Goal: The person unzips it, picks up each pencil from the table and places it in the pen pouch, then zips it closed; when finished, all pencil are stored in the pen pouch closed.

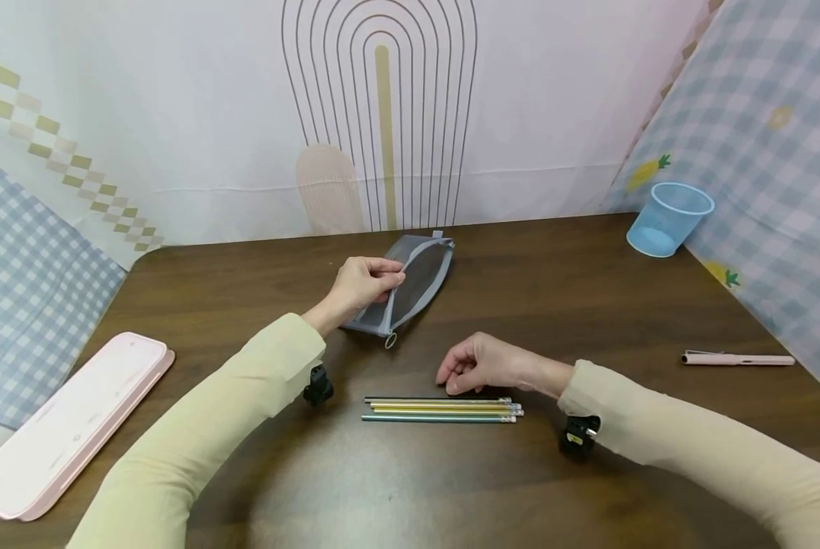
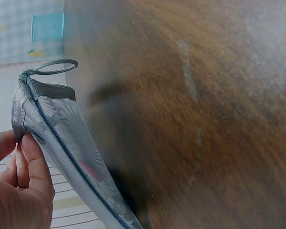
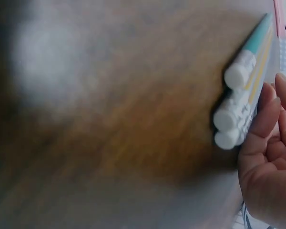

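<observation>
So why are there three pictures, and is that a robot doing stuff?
It's not a robot. It's a person, using a bare left hand and a bare right hand. The big picture comes from a camera on the person's head, looking forward and down. The other two come from little cameras worn on the wrists, one for each hand, so things look close and turned sideways.

On the brown table lie some pencils, a pale pink pen and a long pink case. A blue cup stands in the far right corner. The left hand pinches the edge of an open grey zip pouch. The right hand is close to the pencils, but I can't see anything in it.
</observation>
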The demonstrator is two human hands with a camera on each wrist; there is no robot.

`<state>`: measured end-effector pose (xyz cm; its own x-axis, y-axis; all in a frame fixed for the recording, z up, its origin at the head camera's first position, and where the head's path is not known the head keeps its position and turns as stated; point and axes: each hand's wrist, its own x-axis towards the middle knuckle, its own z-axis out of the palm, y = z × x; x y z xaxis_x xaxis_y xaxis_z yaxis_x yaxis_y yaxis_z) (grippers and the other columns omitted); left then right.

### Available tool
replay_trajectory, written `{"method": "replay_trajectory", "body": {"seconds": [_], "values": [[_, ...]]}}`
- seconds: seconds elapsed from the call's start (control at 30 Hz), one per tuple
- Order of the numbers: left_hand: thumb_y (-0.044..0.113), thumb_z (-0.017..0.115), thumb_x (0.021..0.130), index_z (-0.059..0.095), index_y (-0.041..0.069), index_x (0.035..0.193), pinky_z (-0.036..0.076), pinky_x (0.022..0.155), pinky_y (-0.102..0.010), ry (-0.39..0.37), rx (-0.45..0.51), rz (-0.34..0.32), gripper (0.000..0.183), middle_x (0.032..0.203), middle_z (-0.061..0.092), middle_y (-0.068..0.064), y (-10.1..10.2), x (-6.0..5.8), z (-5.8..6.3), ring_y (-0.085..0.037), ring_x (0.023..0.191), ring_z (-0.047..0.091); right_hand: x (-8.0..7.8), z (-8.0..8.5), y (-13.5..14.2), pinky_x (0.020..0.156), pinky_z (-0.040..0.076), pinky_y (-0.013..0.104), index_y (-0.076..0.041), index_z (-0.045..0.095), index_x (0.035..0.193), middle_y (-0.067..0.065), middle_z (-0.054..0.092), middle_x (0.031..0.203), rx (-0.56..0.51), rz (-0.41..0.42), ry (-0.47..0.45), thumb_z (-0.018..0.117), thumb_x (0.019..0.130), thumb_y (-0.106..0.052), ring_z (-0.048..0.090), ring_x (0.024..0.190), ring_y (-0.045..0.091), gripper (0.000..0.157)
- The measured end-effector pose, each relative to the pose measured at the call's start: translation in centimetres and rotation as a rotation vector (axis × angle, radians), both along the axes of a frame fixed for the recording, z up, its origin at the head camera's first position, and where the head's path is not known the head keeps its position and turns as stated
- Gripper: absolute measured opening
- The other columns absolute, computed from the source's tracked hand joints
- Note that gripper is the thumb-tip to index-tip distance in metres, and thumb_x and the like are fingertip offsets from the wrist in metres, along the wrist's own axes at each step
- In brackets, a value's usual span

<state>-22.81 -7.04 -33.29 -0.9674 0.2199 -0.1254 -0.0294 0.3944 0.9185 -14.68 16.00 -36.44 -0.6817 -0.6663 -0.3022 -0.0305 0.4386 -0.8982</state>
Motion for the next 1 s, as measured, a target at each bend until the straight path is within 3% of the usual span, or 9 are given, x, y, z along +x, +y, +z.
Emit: {"method": "replay_trajectory", "body": {"seconds": [0.27, 0.53, 1.0], "values": [[0.015, 0.066, 0.089, 0.065, 0.001, 0.118, 0.055, 0.082, -0.038, -0.006, 0.009, -0.004, 0.033, 0.111, 0.067, -0.016, -0.1, 0.03, -0.1, -0.01, 0.084, 0.063, 0.56, 0.0, -0.49, 0.053, 0.04, 0.016, 0.003, 0.069, 0.09, 0.0, 0.062, 0.072, -0.002, 0.044, 0.114, 0.071, 0.079, 0.001, 0.047, 0.06, 0.005, 0.011], [0.016, 0.067, 0.088, 0.065, 0.001, 0.118, 0.055, 0.084, -0.038, -0.01, 0.012, -0.001, 0.034, 0.11, 0.067, -0.015, -0.06, -0.03, -0.08, -0.011, 0.085, 0.063, 0.8, -0.28, -0.68, 0.049, 0.037, 0.016, -0.001, 0.068, 0.084, -0.004, 0.055, 0.065, 0.027, -0.033, 0.217, 0.073, 0.079, -0.003, 0.043, 0.056, 0.004, 0.007], [0.014, 0.066, 0.088, 0.065, 0.001, 0.118, 0.055, 0.082, -0.038, -0.01, 0.015, 0.004, 0.033, 0.111, 0.067, -0.016, 0.03, 0.16, 0.04, -0.01, 0.084, 0.062, 0.78, 0.12, -0.8, 0.054, 0.042, 0.016, -0.008, 0.066, 0.078, -0.007, 0.055, 0.067, 0.126, 0.094, 0.393, 0.074, 0.077, -0.004, 0.047, 0.06, 0.001, 0.008]]}}
